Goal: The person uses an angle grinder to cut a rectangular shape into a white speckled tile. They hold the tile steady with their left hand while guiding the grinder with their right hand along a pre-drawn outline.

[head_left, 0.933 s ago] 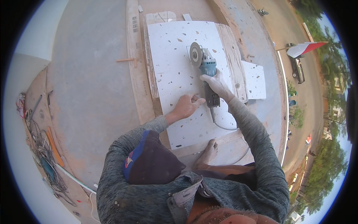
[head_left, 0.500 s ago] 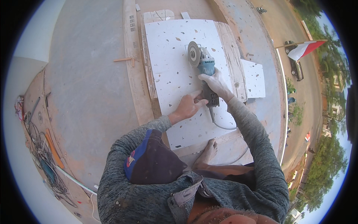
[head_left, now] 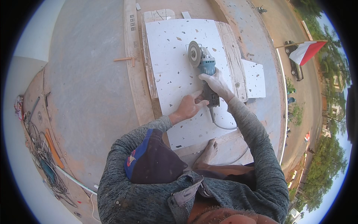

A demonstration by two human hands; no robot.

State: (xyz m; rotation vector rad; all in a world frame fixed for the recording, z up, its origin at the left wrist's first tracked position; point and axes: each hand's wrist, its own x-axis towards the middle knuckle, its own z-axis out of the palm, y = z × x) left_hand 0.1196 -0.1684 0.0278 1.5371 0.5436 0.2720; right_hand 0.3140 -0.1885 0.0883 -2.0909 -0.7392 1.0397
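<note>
One grinder (head_left: 207,67): clasped in your right grip (head_left: 217,83), disc (head_left: 194,54) ahead.
Left grip (head_left: 187,106): at its rear; pinching, I cannot tell.

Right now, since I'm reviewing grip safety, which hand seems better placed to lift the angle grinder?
Probably the right hand: it grips the angle grinder mid-body, behind the cutting disc. The left hand sits only at the black rear handle's left edge.
</note>
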